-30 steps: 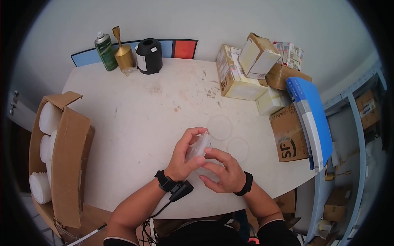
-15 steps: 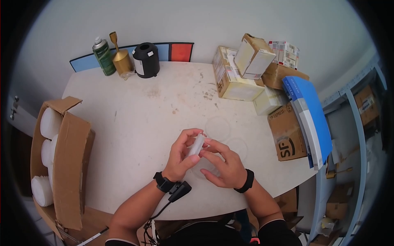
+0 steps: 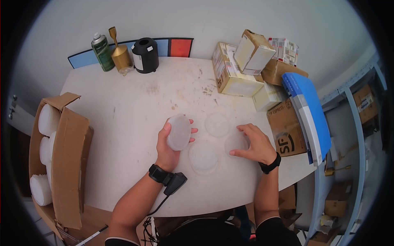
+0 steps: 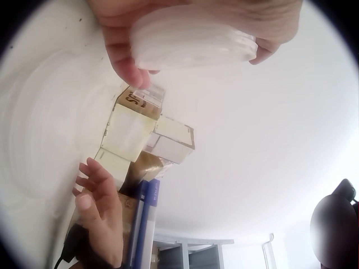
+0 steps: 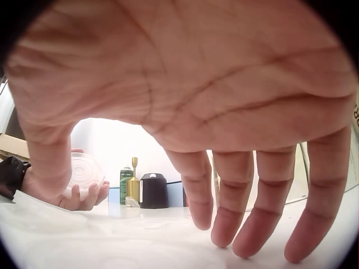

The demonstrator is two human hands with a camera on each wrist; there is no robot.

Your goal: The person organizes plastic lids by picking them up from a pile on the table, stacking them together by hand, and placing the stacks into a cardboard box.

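My left hand (image 3: 166, 143) holds a short stack of round translucent plastic lids (image 3: 179, 132), raised and tilted, thumb along one side and fingertips showing past the far side. In the left wrist view the stack's layered edge (image 4: 193, 53) shows between the fingers. My right hand (image 3: 258, 145) has its fingers spread over a clear round plastic piece (image 3: 234, 144) at the right, which it partly covers. Its fingertips (image 5: 249, 246) point down close to the tabletop. Two more clear round pieces lie between the hands, one nearer me (image 3: 204, 156) and one farther (image 3: 217, 124).
A torn carton (image 3: 74, 164) with white round containers stands at the table's left edge. Parcel boxes (image 3: 242, 84) and a blue folder (image 3: 310, 115) crowd the right side. A spray can (image 3: 103, 52), a gold holder (image 3: 121, 58) and a black canister (image 3: 145, 55) stand at the back.
Both hands were together at the stack. The right hand has let go and moved right, opening over a clear piece. The left hand has moved left and turned the stack face up.
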